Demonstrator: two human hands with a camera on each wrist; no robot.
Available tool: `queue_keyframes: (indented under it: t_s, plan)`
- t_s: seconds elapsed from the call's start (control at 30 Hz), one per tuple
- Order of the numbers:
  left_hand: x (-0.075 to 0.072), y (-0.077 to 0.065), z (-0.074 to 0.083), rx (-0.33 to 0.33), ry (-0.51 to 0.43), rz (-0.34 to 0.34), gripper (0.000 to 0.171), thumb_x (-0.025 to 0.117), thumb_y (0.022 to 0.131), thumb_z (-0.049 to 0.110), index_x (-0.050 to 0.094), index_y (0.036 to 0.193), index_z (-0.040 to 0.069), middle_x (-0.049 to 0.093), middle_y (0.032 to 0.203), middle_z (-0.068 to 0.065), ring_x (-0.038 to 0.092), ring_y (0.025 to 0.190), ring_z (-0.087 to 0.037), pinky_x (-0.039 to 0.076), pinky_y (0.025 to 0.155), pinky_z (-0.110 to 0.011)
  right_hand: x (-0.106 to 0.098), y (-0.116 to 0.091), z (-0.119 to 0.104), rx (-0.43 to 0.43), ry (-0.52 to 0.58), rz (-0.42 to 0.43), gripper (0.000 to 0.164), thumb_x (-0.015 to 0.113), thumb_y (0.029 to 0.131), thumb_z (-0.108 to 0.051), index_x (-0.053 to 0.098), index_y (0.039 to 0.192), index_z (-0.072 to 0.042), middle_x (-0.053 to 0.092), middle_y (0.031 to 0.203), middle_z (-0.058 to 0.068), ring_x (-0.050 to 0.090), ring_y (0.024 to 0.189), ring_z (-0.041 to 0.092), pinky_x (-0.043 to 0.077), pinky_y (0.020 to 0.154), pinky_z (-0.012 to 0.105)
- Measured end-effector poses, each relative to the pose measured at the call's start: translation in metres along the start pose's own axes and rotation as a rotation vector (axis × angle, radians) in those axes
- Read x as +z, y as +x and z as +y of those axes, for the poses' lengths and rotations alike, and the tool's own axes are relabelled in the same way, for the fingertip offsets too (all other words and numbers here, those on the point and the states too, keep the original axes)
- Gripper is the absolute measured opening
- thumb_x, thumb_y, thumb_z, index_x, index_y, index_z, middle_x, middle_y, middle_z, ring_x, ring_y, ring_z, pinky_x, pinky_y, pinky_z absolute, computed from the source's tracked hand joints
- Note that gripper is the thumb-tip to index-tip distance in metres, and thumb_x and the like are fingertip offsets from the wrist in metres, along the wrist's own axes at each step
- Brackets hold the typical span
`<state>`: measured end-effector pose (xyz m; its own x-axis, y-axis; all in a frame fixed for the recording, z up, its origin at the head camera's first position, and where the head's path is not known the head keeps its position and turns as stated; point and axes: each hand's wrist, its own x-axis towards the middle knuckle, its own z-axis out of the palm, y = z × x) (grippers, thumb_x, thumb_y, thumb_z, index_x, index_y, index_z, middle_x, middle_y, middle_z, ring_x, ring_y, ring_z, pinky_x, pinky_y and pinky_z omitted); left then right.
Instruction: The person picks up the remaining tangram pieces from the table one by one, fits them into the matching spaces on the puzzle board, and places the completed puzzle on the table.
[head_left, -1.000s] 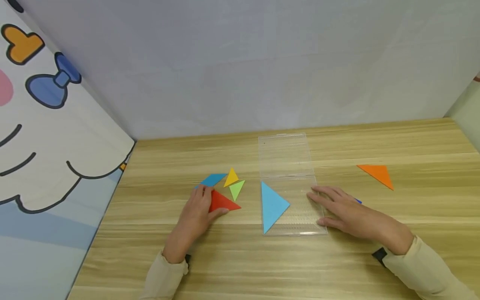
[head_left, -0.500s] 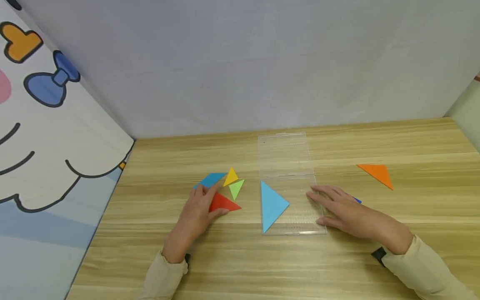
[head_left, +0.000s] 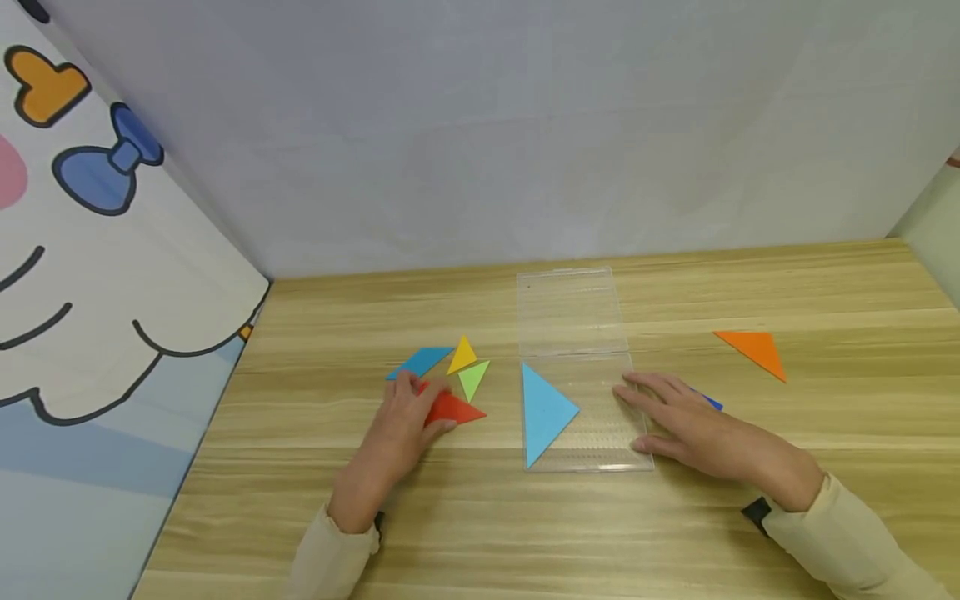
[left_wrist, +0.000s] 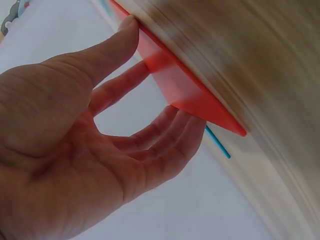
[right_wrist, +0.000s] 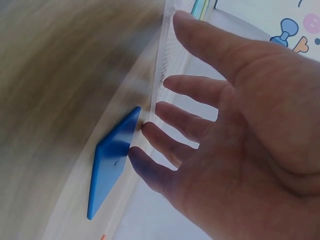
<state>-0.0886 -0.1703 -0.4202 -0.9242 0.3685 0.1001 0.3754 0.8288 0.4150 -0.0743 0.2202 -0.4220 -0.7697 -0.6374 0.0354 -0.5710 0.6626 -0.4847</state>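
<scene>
The left hand is pinching the red triangle beneath it, which is sitting slightly nearer the right hand than a second ago. The right hand is lying spread at the clear box's edge; between the hands, the box is holding a light-blue triangle.

- Tabletop in pale wood grain.
- Behind it, a plain greyish-white backdrop, faintly creased.
- At left, a cartoon-printed panel with a blue bow.
- Far right, a pale greenish surface.
</scene>
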Motion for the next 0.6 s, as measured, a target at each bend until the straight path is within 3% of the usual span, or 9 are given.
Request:
queue_keyframes:
  t_s: [0.1, 0.33, 0.6]
  plan:
    - [-0.001, -0.002, 0.003, 0.006, 0.007, -0.01, 0.036, 0.079, 0.089, 0.012, 0.062, 0.119, 0.0, 0.049, 0.119, -0.029, 0.051, 0.108, -0.047, 0.053, 0.085, -0.058, 0.0, 0.0, -0.001, 0.004, 0.001, -0.003, 0.063, 0.072, 0.097, -0.023, 0.047, 0.15, 0.0, 0.042, 0.151, 0.025, 0.043, 0.135, 0.045, 0.04, 0.106, 0.063]
    - [-0.006, -0.004, 0.01, 0.05, 0.069, -0.031, 0.039, 0.08, 0.088, 0.007, 0.057, 0.119, 0.001, 0.047, 0.118, -0.025, 0.05, 0.107, -0.045, 0.055, 0.083, -0.053, -0.001, 0.001, -0.002, 0.006, 0.006, -0.005, 0.063, 0.072, 0.097, -0.022, 0.046, 0.15, 0.0, 0.042, 0.152, 0.025, 0.043, 0.136, 0.045, 0.041, 0.105, 0.062]
    - [-0.007, -0.004, 0.012, -0.002, -0.015, -0.081, 0.036, 0.071, 0.089, -0.005, 0.057, 0.122, -0.002, 0.045, 0.123, -0.026, 0.044, 0.112, -0.044, 0.052, 0.086, -0.051, -0.002, 0.0, -0.003, 0.007, 0.008, -0.006, 0.063, 0.072, 0.097, -0.022, 0.046, 0.15, 0.0, 0.042, 0.152, 0.025, 0.043, 0.136, 0.045, 0.041, 0.105, 0.061]
